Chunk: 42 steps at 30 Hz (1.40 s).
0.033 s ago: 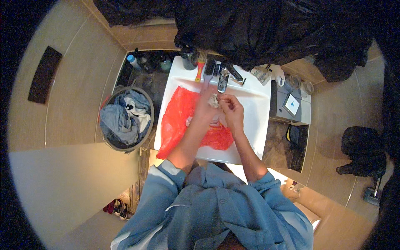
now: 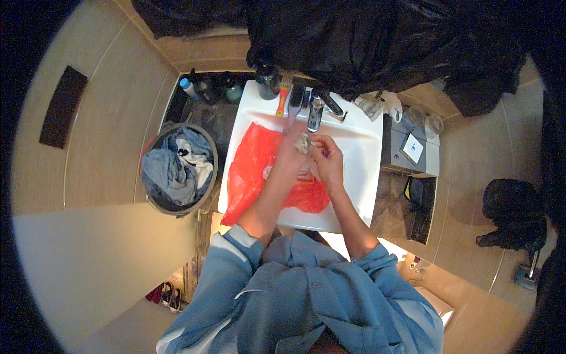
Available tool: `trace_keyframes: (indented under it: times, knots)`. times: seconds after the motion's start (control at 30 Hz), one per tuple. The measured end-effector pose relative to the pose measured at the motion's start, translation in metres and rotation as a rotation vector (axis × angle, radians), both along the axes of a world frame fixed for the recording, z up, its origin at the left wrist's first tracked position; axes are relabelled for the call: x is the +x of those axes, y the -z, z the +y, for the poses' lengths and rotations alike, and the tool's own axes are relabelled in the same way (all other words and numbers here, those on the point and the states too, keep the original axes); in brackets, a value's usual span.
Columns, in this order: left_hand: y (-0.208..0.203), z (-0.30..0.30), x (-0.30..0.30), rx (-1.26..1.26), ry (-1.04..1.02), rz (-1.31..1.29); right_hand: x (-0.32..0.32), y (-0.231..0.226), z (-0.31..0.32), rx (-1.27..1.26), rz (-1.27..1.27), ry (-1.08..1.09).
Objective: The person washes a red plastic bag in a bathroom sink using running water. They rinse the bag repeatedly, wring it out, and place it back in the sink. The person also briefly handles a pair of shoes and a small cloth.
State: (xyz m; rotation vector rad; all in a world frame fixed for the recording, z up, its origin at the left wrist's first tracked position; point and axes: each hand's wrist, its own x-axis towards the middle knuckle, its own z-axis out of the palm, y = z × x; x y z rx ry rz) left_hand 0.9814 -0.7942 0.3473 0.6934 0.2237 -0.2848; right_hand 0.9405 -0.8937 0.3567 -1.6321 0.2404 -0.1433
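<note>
My hands meet over the white washbasin (image 2: 359,177), just in front of the metal tap (image 2: 315,113). A small pale crumpled piece (image 2: 303,143), maybe cloth or paper, is held in my left hand (image 2: 289,158), which is partly smeared by motion. Close beside it, my right hand (image 2: 330,160) is closed in a pinch, its fingertips near the pale piece; what they grip is hidden. Beneath both hands a red plastic bag (image 2: 250,168) lies spread in the basin, with something whitish showing on it under my left wrist.
A brush with a red and yellow handle (image 2: 283,101), a dark brush (image 2: 296,97) and a dark jar (image 2: 267,82) line the basin's back rim. Left stands a bucket of clothes (image 2: 216,165); right, a grey box (image 2: 396,147). Black sheeting (image 2: 377,41) hangs behind.
</note>
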Motion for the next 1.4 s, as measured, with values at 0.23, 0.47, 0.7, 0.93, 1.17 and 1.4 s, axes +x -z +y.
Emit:
trace_keyframes:
  times: [0.23,0.47,0.7,0.93,1.17,1.4]
  knots:
    - [0.065,-0.008,0.012,0.606,0.252,-0.225,0.006,0.021,-0.018,0.008,0.078,-0.035]
    - [0.155,-0.001,0.048,0.662,0.085,-0.466,0.029,0.026,0.009,-0.132,-0.091,0.116]
    - [0.085,-0.024,0.004,0.659,0.049,-0.490,0.049,0.008,0.006,0.209,0.115,0.040]
    - [0.012,-0.017,0.004,0.057,-0.111,0.178,0.019,0.049,0.030,-0.063,-0.148,-0.220]
    - [-0.016,-0.029,-0.034,0.394,-0.044,-0.129,0.047,0.026,0.002,-0.096,0.201,-0.061]
    - [0.103,0.011,0.039,-0.001,0.099,-0.391,0.010,0.014,0.056,-0.247,-0.109,-0.146]
